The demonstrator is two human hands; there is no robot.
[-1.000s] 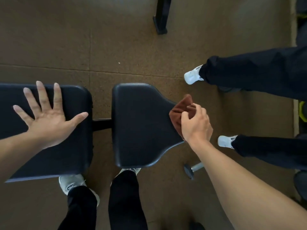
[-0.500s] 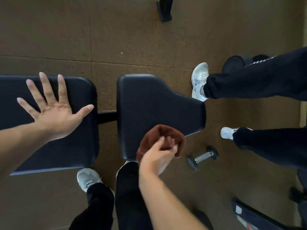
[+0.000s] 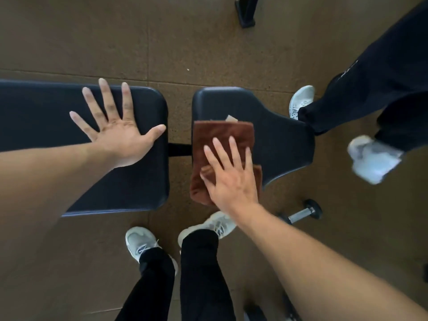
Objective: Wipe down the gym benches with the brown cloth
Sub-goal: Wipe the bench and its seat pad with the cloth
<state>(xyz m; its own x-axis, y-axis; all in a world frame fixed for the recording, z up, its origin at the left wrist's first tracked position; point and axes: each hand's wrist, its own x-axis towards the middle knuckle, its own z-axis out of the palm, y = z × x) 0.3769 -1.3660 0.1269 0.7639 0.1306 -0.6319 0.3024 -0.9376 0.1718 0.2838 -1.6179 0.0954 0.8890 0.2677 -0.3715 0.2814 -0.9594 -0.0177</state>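
Here, your right hand [image 3: 231, 179] lies flat, fingers straight, pressing the brown cloth [image 3: 222, 140] onto the seat pad's [image 3: 278, 140] left edge; sweep it outward with even pressure. Farther left, your left hand [image 3: 115, 130], splayed flat, steadies the back pad [image 3: 41, 117].

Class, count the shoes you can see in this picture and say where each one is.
4. Two on the wearer's feet at the bottom: one, another below the cloth. Two on another person at right: one, one blurred. Others may be hidden.
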